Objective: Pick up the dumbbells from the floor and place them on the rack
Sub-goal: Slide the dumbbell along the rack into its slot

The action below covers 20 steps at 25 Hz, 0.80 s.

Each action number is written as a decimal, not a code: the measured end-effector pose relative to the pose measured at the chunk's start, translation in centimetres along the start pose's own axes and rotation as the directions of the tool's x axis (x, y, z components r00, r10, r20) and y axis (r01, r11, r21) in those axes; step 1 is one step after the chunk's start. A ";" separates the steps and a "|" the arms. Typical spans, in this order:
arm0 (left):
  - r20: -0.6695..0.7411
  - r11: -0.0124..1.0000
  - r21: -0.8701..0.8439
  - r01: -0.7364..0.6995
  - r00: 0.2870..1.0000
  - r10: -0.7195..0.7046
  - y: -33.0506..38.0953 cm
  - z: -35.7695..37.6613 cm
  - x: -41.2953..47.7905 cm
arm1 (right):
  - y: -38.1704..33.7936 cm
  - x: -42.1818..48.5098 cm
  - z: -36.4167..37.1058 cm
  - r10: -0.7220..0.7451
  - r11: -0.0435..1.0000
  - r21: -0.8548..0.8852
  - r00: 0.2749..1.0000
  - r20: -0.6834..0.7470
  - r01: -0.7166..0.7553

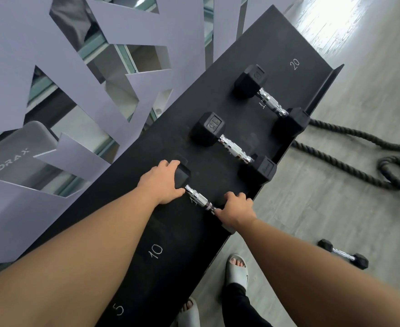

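Observation:
A black rack shelf (133,204) runs diagonally, chalk-marked 5, 10 and 20. On it lies a black hex dumbbell (200,198) with a chrome handle. My left hand (161,182) wraps its far head and my right hand (236,210) covers its near head at the shelf's front edge. Beyond it two more hex dumbbells rest on the shelf, one marked 15 (234,148) and another (268,100) further up. A smaller dumbbell (343,253) lies on the floor to the right.
Thick black battle rope (359,166) coils on the grey wood floor right of the rack. A purple cut-out panel (17,74) stands behind the shelf. My feet in grey slides (238,271) stand by the rack's front edge.

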State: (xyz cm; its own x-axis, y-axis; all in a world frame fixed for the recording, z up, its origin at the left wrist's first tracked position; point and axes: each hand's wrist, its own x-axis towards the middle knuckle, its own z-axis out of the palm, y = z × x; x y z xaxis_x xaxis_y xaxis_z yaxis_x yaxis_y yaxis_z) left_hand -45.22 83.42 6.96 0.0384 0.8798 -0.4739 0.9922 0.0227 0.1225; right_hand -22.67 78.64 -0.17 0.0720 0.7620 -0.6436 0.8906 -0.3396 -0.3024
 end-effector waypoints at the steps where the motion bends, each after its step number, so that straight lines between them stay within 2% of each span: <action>1: -0.010 1.000 0.011 -0.011 1.000 0.011 -0.3 -0.6 -0.5 | -0.4 -0.3 -0.8 -0.038 0.999 -0.023 0.999 -0.012 0.038; 5: -0.041 0.995 0.072 -0.064 0.997 0.067 -1.7 -4.1 -2.9 | -2.1 -2.3 -4.7 -0.141 0.988 -0.074 0.989 -0.036 0.138; 11: -0.140 0.985 0.140 -0.097 0.983 0.116 -4.3 -14.1 -8.0 | -6.8 -8.3 -15.7 -0.323 0.942 -0.164 0.923 -0.208 0.293; 15: -0.232 0.980 0.174 -0.098 0.963 0.137 -4.9 -22.0 -12.6 | -9.6 -14.9 -23.1 -0.380 0.917 -0.257 0.864 -0.331 0.305; 20: -0.345 0.957 0.206 -0.204 0.900 0.266 0.3 -31.2 -18.5 | -10.0 -25.6 -32.2 -0.430 0.885 -0.387 0.772 -0.468 0.259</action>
State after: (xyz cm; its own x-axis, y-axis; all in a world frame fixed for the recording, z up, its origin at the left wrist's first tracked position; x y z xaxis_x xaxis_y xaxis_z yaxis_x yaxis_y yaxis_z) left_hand -49.32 81.97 42.95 0.2575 0.9617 -0.0936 0.9662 -0.2553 0.0346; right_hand -18.98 80.29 41.91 -0.1175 0.9924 -0.0378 0.9806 0.1099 -0.1620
